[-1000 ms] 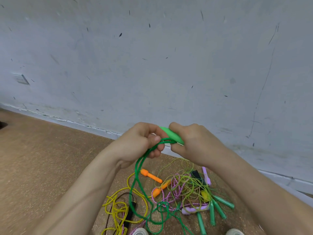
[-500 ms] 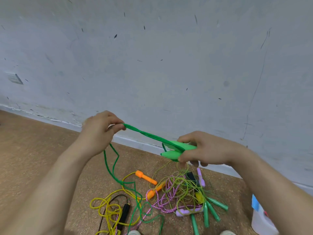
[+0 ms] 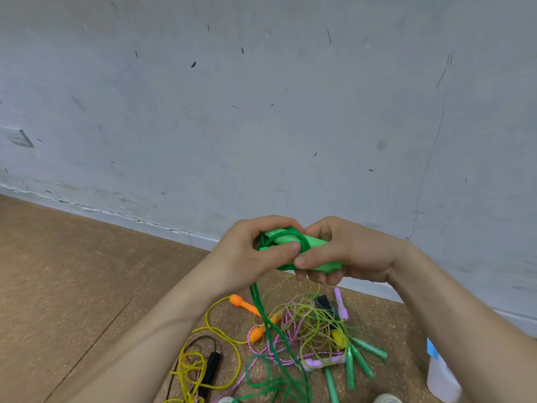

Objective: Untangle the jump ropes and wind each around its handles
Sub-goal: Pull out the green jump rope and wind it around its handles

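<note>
Left hand (image 3: 252, 253) and right hand (image 3: 351, 254) are gripping the green handles (image 3: 315, 242), green rope (image 3: 261, 311) winding seemingly just beginning; other ropes (image 3: 308, 322) are lying tangled on the floor (image 3: 72, 271).

Left hand (image 3: 250, 255), right hand (image 3: 353, 254) and forearms (image 3: 174, 324) bare; pale shoes (image 3: 387, 398).

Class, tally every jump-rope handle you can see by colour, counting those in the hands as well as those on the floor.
Bright green handles, gripped by left hand and right hand: 2
Darker green handles: 4
Orange handles: 2
Purple handles: 2
Black handles: 2
Yellow handle, partly hidden: 1
Total: 13
</note>
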The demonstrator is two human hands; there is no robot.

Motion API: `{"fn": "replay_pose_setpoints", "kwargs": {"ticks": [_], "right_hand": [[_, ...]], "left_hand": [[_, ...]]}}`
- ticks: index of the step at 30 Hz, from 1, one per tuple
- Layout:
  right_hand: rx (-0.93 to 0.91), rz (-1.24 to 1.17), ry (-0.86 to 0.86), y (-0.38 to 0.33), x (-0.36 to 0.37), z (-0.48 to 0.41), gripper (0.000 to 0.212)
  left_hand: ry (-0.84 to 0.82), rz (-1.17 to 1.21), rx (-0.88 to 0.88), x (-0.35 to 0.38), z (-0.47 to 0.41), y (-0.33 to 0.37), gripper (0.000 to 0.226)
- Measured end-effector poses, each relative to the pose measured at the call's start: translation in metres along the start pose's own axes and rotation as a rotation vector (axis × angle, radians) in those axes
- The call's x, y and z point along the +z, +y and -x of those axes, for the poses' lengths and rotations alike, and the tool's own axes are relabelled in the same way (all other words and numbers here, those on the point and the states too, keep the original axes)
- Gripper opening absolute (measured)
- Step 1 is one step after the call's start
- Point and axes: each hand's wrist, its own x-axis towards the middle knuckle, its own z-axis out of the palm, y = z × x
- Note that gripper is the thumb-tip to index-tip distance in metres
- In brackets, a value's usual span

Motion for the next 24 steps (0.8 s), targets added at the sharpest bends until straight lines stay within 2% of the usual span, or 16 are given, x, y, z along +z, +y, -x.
{"fn": "replay_pose_setpoints", "kwargs": {"ticks": [5, 9, 12, 14, 16, 18, 20, 22, 24], "right_hand": [[0.058, 0.305, 0.074, -0.008, 0.003, 0.007, 0.021], [-0.027, 0.383, 0.186, -0.010, 0.008, 0.007, 0.031], [0.030, 0.507, 0.168, -0.010, 0.007, 0.006, 0.026], [0.115, 0.644, 0.144, -0.010, 0.007, 0.006, 0.024], [0.188, 0.765, 0.135, -0.008, 0.008, 0.005, 0.028], [0.242, 0.840, 0.112, -0.008, 0.009, 0.004, 0.032], [0.245, 0.822, 0.046, -0.010, 0.012, 0.005, 0.031], [0.194, 0.705, -0.038, -0.013, 0.018, 0.007, 0.026], [0.122, 0.558, -0.086, -0.018, 0.024, 0.009, 0.023]], "left_hand": [[0.038, 0.002, -0.003, 0.001, -0.002, -0.007, 0.009], [0.106, 0.022, -0.028, 0.004, -0.002, -0.009, 0.009], [-0.068, 0.092, -0.197, -0.011, 0.003, -0.004, 0.019], [-0.158, -0.160, -0.226, -0.023, 0.006, -0.003, 0.024], [-0.191, -0.594, -0.058, -0.027, 0.007, -0.005, 0.022], [-0.138, -0.781, 0.134, -0.024, 0.008, -0.001, 0.020], [-0.048, -0.652, 0.161, -0.024, 0.009, 0.008, 0.012], [-0.010, -0.486, 0.069, -0.030, 0.006, 0.008, 0.005], [-0.037, -0.462, 0.012, -0.031, 0.003, 0.003, 0.024]]}}
